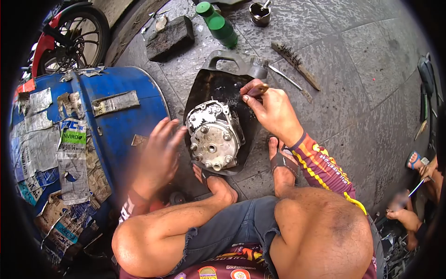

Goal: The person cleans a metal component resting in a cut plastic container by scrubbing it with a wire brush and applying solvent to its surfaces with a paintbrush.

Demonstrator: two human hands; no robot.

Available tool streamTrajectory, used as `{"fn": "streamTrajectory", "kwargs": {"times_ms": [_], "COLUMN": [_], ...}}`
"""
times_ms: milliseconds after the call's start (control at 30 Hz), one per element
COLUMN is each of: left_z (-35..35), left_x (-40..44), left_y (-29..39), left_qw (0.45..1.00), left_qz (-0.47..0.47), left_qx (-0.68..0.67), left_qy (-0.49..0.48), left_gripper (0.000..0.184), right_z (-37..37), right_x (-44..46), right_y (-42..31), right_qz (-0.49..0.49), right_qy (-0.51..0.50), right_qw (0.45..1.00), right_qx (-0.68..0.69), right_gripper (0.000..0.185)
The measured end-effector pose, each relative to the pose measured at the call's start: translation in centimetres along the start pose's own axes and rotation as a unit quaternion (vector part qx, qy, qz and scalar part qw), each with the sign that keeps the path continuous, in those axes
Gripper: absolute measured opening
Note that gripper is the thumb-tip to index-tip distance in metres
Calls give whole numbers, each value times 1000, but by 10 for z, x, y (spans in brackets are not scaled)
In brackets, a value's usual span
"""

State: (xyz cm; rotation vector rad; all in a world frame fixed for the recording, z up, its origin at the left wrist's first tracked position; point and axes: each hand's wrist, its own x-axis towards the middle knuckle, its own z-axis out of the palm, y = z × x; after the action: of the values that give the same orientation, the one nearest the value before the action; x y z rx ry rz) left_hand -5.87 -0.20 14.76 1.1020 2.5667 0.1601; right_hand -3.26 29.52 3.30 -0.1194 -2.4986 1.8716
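Note:
A round metal engine part [213, 144] with several bolts on its face rests on a black cut-open container [223, 86] between my feet. My right hand [272, 108] is closed around the wooden handle of a tool [258, 90], above the container's upper right part. The tool's working end is hidden or too small to make out. My left hand [155, 156] is blurred by motion to the left of the engine part, its fingers apart and nothing visible in it.
Left stands a blue drum [132, 109] with torn labels, a motorcycle wheel [76, 42] behind it. Beyond the container are a dark block [170, 39], green bottle [217, 25], metal cup [260, 15], wire brush [296, 65] and thin brush [290, 83]. Another person's hand [403, 216] shows at right.

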Motion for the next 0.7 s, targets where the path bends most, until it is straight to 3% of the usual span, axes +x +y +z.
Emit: {"fn": "streamTrajectory", "kwargs": {"times_ms": [133, 167, 267, 333, 433, 533, 567, 667, 700], "left_z": [16, 24, 37, 37, 49, 49, 42, 49, 52], "left_x": [27, 31, 49, 60, 73, 89, 92, 94, 95], "left_y": [-7, -4, 1, 4, 3, 3, 12, 21, 27], "left_qw": [964, 967, 965, 956, 910, 905, 912, 956, 972], "left_qz": [215, 208, 229, 238, 384, 405, 374, 275, 226], "left_qx": [107, 103, 94, 114, 129, 61, 58, -31, -27], "left_qy": [-111, -108, -89, -126, -92, -117, -160, -93, -55], "left_gripper": [75, 82, 76, 76, 87, 98, 106, 104, 103], "right_z": [9, 8, 9, 5, 9, 11, 13, 12, 9], "right_x": [3, 3, 2, 3, 8, 14, 16, 19, 19], "right_y": [4, 4, 14, 14, 20, 21, 25, 36, 34], "right_qz": [-24, -24, -14, -11, 5, -6, -5, -9, 30], "right_qy": [-17, -20, -24, -34, -41, -41, -40, -39, -43], "right_qw": [1000, 999, 999, 999, 998, 997, 996, 998, 998], "right_qx": [-7, -17, -26, -18, -51, -65, -74, -49, -41], "right_gripper": [11, 12, 12, 14, 16, 18, 18, 19, 19]}}
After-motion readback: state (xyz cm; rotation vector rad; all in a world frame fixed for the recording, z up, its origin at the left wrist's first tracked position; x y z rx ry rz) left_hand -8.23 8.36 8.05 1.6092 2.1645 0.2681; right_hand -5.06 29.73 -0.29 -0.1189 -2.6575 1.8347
